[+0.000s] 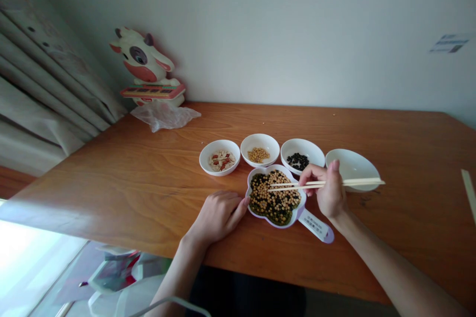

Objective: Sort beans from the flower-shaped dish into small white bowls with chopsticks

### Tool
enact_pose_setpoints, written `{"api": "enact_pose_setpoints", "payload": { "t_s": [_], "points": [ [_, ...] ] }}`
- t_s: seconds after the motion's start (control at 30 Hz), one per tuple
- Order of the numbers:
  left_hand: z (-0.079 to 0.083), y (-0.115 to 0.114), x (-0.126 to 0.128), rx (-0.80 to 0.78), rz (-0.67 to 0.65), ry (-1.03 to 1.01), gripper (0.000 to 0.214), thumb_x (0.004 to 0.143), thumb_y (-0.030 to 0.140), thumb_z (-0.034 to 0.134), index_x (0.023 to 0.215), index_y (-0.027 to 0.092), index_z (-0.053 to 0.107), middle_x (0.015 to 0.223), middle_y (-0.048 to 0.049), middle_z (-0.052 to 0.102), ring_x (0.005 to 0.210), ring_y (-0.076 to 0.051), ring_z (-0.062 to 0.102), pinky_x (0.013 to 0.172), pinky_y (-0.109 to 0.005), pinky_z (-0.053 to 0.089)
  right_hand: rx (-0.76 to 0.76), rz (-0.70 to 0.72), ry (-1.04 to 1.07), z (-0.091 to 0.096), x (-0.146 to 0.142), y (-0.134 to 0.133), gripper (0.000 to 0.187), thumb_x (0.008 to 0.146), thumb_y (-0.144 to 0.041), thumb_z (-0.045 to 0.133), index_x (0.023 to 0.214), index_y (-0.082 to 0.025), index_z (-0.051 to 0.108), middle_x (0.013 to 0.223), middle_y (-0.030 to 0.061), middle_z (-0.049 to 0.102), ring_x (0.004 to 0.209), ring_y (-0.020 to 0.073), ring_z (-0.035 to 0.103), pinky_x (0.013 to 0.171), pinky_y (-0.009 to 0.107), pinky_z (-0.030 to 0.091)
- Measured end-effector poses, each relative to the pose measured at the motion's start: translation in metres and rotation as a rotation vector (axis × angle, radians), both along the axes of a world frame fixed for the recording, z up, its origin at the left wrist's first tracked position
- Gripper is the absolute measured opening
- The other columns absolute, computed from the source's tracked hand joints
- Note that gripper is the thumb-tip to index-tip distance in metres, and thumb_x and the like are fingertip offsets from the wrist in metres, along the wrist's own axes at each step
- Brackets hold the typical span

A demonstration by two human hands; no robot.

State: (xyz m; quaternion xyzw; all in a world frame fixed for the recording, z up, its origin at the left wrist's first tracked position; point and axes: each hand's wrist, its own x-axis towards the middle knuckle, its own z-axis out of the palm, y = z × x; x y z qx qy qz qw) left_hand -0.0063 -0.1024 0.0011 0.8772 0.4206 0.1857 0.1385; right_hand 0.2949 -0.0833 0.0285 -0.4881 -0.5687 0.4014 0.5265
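Observation:
A flower-shaped white bowl (255, 177) with a lilac handle holds mixed yellow, dark and green beans on the wooden table (148, 193). My right hand (327, 188) is closed on a pair of wooden chopsticks (357, 183), whose tips reach over the beans. Resting flat on the table, my left hand (219, 214) has its fingers lightly spread, with the fingertips touching the bowl's left rim. Behind stand small white bowls: one with nuts and red bits (219, 157), one with yellow beans (260, 150), one with black beans (302, 154), and an empty one (353, 164).
A cow-shaped toy (147, 67) and a crumpled clear plastic bag (163, 115) sit at the table's back left by the wall. Curtains (44, 74) hang at the left. A pale strip (469, 193) lies at the right edge of the table.

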Motion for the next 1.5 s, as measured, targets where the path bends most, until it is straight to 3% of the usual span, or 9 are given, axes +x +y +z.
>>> {"api": "enact_pose_setpoints", "payload": {
  "t_s": [0.5, 0.77, 1.03, 1.27, 1.5],
  "points": [
    [-0.001, 0.0, 0.0, -0.007, 0.008, -0.009, 0.054, 0.119, 0.036, 0.036, 0.076, 0.02, 0.063, 0.076, -0.0053, 0.07, 0.071, -0.018, 0.064, 0.072, -0.03, 0.043, -0.008, -0.016, -0.028, 0.002, -0.001, 0.0, 0.089, 0.104, -0.083, 0.018, 0.06, -0.023, 0.068, 0.05, 0.0048, 0.057, 0.048, 0.017, 0.051, 0.049, 0.033, 0.038],
    [-0.002, 0.0, -0.001, -0.006, 0.005, -0.004, 0.054, 0.12, 0.037, 0.035, 0.077, 0.02, 0.063, 0.077, -0.0052, 0.07, 0.071, -0.018, 0.065, 0.072, -0.031, 0.044, 0.058, -0.018, -0.156, 0.001, 0.002, 0.001, 0.065, 0.107, -0.067, 0.05, 0.065, -0.022, 0.07, 0.052, 0.0021, 0.059, 0.048, 0.0158, 0.055, 0.051, 0.032, 0.042],
    [-0.002, 0.0, -0.001, -0.008, 0.008, 0.003, 0.054, 0.12, 0.038, 0.034, 0.076, 0.02, 0.061, 0.077, -0.0049, 0.07, 0.071, -0.018, 0.064, 0.072, -0.031, 0.042, -0.018, 0.165, -0.322, 0.011, 0.011, 0.004, 0.047, 0.106, -0.058, 0.061, 0.079, -0.022, 0.073, 0.065, 0.003, 0.071, 0.059, 0.0173, 0.066, 0.053, 0.03, 0.048],
    [-0.001, 0.0, -0.001, -0.01, 0.009, -0.003, 0.054, 0.12, 0.037, 0.035, 0.075, 0.02, 0.06, 0.077, -0.0044, 0.07, 0.071, -0.018, 0.064, 0.072, -0.031, 0.04, -0.011, 0.212, -0.369, 0.022, 0.019, 0.007, 0.054, 0.11, -0.059, 0.052, 0.079, -0.022, 0.076, 0.067, 0.0028, 0.071, 0.061, 0.0163, 0.065, 0.061, 0.031, 0.05],
    [0.0, -0.001, -0.001, -0.013, 0.016, -0.016, 0.052, 0.12, 0.036, 0.037, 0.075, 0.02, 0.06, 0.075, -0.0035, 0.069, 0.069, -0.017, 0.063, 0.069, -0.032, 0.038, -0.07, 0.267, -0.246, 0.015, 0.016, 0.007, 0.061, 0.112, -0.064, 0.042, 0.083, -0.022, 0.077, 0.071, 0.0041, 0.074, 0.062, 0.016, 0.066, 0.058, 0.03, 0.05]
  ]
}}
